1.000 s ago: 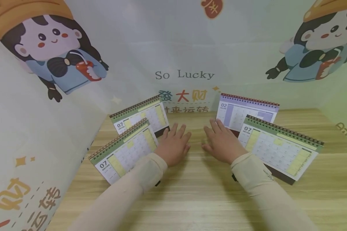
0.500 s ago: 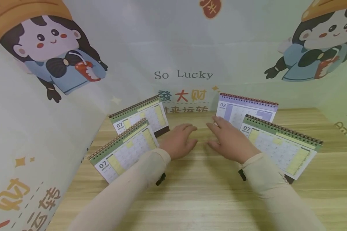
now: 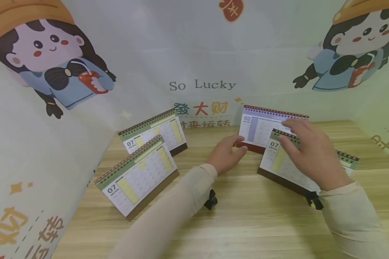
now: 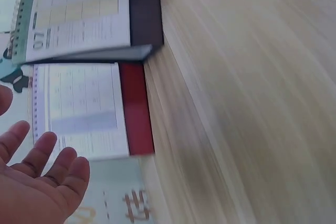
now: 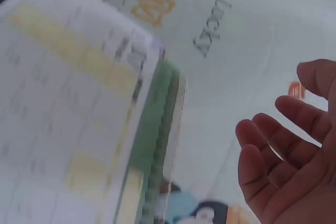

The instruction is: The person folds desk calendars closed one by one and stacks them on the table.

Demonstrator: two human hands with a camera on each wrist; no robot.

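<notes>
Close to the left edge of a purple desk calendar (image 3: 262,126) with a red base, my left hand (image 3: 226,154) reaches out, fingers loosely bent and holding nothing. My right hand (image 3: 314,154) is lifted over the green desk calendar (image 3: 278,172) at the front right, hiding much of its page. Its fingertips overlap the purple calendar in the head view. In the right wrist view, the fingers (image 5: 262,145) are relaxed and hold nothing, beside the green calendar's spiral top. Two more green desk calendars stand at the left, a front one (image 3: 139,180) and a back one (image 3: 168,136).
All the calendars stand tilted on a light wooden table (image 3: 240,230). A printed cloth backdrop (image 3: 142,64) with cartoon figures and lettering rises behind and along both sides. Black straps (image 3: 210,199) show at the wrists.
My left hand has moved right, from beside the left calendars to the purple calendar's edge. My right hand has moved right and up, over the front right calendar.
</notes>
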